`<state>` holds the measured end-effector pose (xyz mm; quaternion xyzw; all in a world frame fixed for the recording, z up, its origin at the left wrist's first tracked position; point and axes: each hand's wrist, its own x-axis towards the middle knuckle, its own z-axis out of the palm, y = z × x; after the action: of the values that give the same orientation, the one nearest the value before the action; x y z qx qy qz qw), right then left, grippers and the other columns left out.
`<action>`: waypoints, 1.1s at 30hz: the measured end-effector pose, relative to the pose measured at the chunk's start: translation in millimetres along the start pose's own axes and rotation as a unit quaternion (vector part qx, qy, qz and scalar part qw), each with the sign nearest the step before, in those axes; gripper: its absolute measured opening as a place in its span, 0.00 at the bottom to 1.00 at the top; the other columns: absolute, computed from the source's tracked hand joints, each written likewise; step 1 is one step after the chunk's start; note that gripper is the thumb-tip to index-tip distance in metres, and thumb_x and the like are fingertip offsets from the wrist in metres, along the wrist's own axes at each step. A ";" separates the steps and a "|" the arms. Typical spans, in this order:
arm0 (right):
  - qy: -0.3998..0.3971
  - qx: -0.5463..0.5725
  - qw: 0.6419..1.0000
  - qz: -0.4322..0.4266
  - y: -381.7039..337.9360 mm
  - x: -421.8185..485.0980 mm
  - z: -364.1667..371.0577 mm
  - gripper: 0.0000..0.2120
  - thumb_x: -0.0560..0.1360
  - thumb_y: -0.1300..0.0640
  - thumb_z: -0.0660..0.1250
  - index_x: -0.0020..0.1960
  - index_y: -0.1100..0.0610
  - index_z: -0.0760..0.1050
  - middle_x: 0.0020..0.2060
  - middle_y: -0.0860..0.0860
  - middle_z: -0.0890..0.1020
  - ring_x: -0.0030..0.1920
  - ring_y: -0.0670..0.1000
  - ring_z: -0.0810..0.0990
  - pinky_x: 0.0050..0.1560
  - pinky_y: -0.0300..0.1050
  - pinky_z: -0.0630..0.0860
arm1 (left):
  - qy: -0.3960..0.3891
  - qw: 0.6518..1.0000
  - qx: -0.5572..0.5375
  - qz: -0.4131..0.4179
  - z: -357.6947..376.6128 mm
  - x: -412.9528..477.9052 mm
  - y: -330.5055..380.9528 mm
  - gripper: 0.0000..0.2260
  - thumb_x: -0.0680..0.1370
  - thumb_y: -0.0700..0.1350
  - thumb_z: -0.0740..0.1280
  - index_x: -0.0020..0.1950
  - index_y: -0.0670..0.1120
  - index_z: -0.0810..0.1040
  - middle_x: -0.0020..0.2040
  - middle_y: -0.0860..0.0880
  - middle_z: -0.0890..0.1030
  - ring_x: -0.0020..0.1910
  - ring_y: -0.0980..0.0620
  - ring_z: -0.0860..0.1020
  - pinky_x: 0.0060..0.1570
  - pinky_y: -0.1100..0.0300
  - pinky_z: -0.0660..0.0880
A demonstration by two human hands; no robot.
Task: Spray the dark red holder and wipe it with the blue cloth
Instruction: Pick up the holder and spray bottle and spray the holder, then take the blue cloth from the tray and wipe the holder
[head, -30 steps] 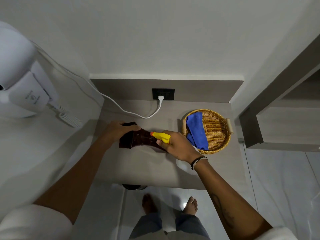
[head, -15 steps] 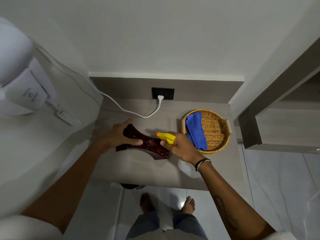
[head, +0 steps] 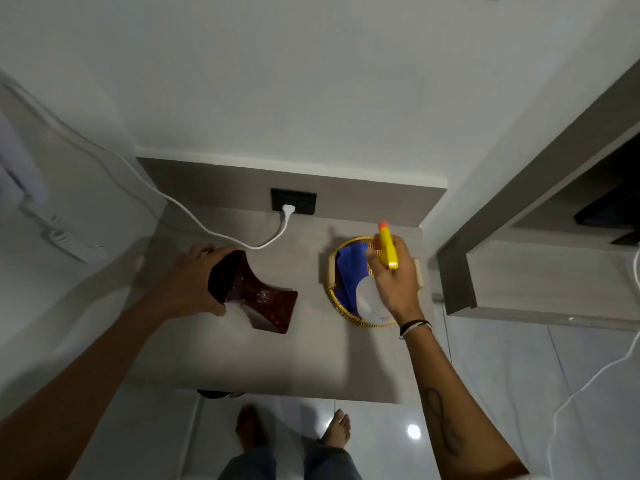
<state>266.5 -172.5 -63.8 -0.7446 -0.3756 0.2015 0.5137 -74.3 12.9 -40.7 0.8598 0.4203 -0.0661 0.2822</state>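
The dark red holder (head: 263, 299) lies tilted on the grey counter (head: 311, 358), and its glossy top carries white spray specks. My left hand (head: 194, 282) grips its left end. My right hand (head: 394, 282) holds a spray bottle (head: 384, 265) with a yellow head and a translucent body, hovering above the wicker basket (head: 330, 289). The blue cloth (head: 349, 271) lies inside that basket, partly hidden by the bottle and my hand.
A white cable (head: 214, 233) runs across the counter's back to a black wall socket (head: 293, 201). A grey shelf unit (head: 540, 251) juts in at the right. My bare feet (head: 294, 431) stand on the shiny tiled floor below the counter's front edge.
My right hand has carried the spray bottle away from the holder, rightward to above the basket. My left hand has tipped the holder so its far end points down-right.
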 end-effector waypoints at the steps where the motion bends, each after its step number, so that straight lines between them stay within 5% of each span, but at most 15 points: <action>1: 0.013 -0.005 1.000 0.009 6.5 10.0 -5.9 0.13 0.83 0.54 0.71 0.66 0.48 0.75 0.54 0.44 0.83 0.54 0.41 0.82 0.53 0.34 0.80 | -0.005 1.000 0.016 -0.002 -1.8 2.3 3.4 0.61 0.53 0.57 0.82 0.84 0.53 0.62 0.77 0.41 0.68 0.77 0.39 0.63 0.75 0.45 0.64; 7: 0.068 -0.024 0.996 0.055 50.1 42.2 -10.6 0.21 0.80 0.58 0.75 0.71 0.58 0.75 0.50 0.35 0.81 0.48 0.29 0.82 0.49 0.23 0.77 | 0.001 0.999 0.001 -0.033 -2.2 8.2 20.9 0.60 0.52 0.64 0.78 0.84 0.55 0.62 0.78 0.46 0.65 0.76 0.39 0.63 0.73 0.40 0.68; 11: 0.097 -0.016 0.992 0.085 65.7 42.6 -11.9 0.26 0.77 0.57 0.77 0.73 0.57 0.75 0.59 0.46 0.83 0.53 0.36 0.83 0.62 0.47 0.83 | 0.002 0.999 0.013 -0.036 -7.2 12.2 20.0 0.62 0.52 0.65 0.78 0.84 0.55 0.60 0.78 0.47 0.65 0.77 0.39 0.64 0.73 0.39 0.68; 18: 0.082 0.033 0.993 0.074 68.5 15.4 -28.5 0.51 0.65 0.39 0.83 0.81 0.44 0.61 0.75 0.48 0.76 0.73 0.51 0.78 0.69 0.50 0.80 | 0.030 0.998 0.040 -0.023 -6.5 14.7 18.1 0.60 0.56 0.61 0.84 0.84 0.52 0.61 0.78 0.47 0.67 0.76 0.39 0.65 0.73 0.41 0.68; 20: 0.120 -0.038 0.991 0.040 66.5 -1.6 -30.0 0.51 0.68 0.33 0.79 0.83 0.44 0.59 0.79 0.49 0.71 0.80 0.53 0.70 0.77 0.54 0.71 | 0.052 0.996 0.066 -0.005 -4.9 13.8 20.1 0.59 0.57 0.61 0.84 0.83 0.51 0.63 0.77 0.47 0.69 0.76 0.41 0.66 0.73 0.43 0.68; 23: 0.171 -0.144 0.965 -0.139 58.0 -27.0 -14.1 0.35 0.78 0.43 0.73 0.81 0.46 0.63 0.79 0.50 0.70 0.81 0.52 0.67 0.80 0.50 0.66 | 0.074 0.995 0.062 0.037 -3.5 12.7 22.4 0.54 0.56 0.59 0.84 0.79 0.46 0.69 0.73 0.46 0.74 0.73 0.42 0.70 0.71 0.44 0.70; 26: 0.015 -0.258 0.938 -0.232 51.0 -32.8 28.6 0.24 0.84 0.55 0.66 0.79 0.51 0.67 0.77 0.51 0.72 0.80 0.49 0.68 0.81 0.45 0.65 | 0.071 0.995 0.017 0.066 -1.1 11.3 23.0 0.50 0.57 0.54 0.85 0.77 0.44 0.71 0.71 0.46 0.75 0.70 0.44 0.73 0.70 0.47 0.72; 29: -0.162 -0.398 0.893 -0.136 58.4 -20.2 60.9 0.32 0.85 0.61 0.64 0.85 0.58 0.55 0.85 0.60 0.56 0.86 0.62 0.54 0.85 0.57 0.56 | 0.081 0.993 0.006 0.082 1.7 6.2 21.9 0.49 0.59 0.52 0.85 0.77 0.45 0.70 0.72 0.48 0.75 0.69 0.47 0.74 0.67 0.55 0.71; 33: -0.229 -0.448 0.864 -0.018 75.3 6.0 71.8 0.36 0.86 0.55 0.61 0.86 0.62 0.47 0.85 0.65 0.47 0.85 0.69 0.46 0.86 0.62 0.50 | 0.107 0.991 0.006 0.082 4.7 3.7 16.9 0.48 0.59 0.53 0.84 0.77 0.47 0.71 0.72 0.50 0.74 0.68 0.49 0.72 0.64 0.59 0.66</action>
<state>247.6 -138.2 -160.4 -0.8205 -0.5458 0.1676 0.0282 -58.6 4.7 -38.6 0.8950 0.3761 0.0470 0.2352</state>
